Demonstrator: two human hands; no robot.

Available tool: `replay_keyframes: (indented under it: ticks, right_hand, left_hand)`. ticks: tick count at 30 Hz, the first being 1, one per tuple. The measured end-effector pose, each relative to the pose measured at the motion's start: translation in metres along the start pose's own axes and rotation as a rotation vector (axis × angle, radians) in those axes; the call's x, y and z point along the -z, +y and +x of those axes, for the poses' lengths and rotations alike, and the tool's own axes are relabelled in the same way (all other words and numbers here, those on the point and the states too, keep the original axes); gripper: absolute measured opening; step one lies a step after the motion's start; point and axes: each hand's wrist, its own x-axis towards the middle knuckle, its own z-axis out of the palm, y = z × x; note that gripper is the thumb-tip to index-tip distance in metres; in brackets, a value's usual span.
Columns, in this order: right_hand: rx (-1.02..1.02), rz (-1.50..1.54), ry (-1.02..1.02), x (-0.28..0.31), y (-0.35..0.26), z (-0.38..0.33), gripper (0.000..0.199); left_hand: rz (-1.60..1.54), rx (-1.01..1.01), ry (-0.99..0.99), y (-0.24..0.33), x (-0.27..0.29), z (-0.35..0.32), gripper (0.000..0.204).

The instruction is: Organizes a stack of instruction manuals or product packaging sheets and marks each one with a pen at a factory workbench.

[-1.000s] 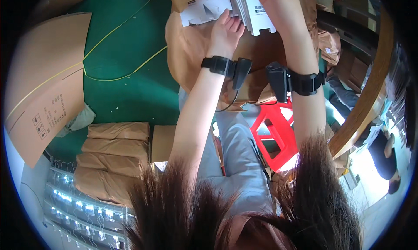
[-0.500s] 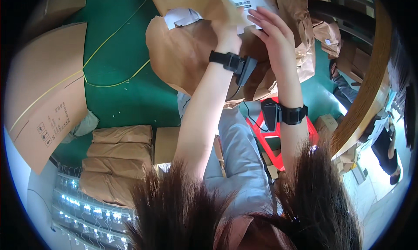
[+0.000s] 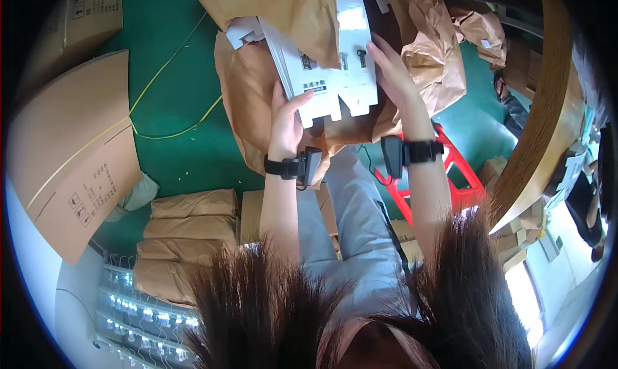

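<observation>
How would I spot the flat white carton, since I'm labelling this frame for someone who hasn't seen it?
Start at the big crumpled brown paper wrapping over the green floor. Against it, the left hand and right hand hold a stack of flat white cartons, the only white, die-cut sheets among brown paper.

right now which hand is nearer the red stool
Right. The right hand is up on the white cartons' edge, above the red stool; the left hand grips them farther across.
</observation>
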Motion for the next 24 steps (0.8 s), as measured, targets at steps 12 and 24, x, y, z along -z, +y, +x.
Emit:
replay_keyframes:
  ticks: [12,24]
  right_hand:
    - [-0.350,0.659,-0.140,0.011,-0.010,-0.136,0.048]
    - [0.144,0.108,-0.147,0.078,-0.101,-0.368,0.062]
  left_hand:
    - [0.004,0.197,0.054,0.016,-0.037,-0.158,0.050]
    - [1.440,0.156,-0.898,0.089,-0.073,-0.283,0.075]
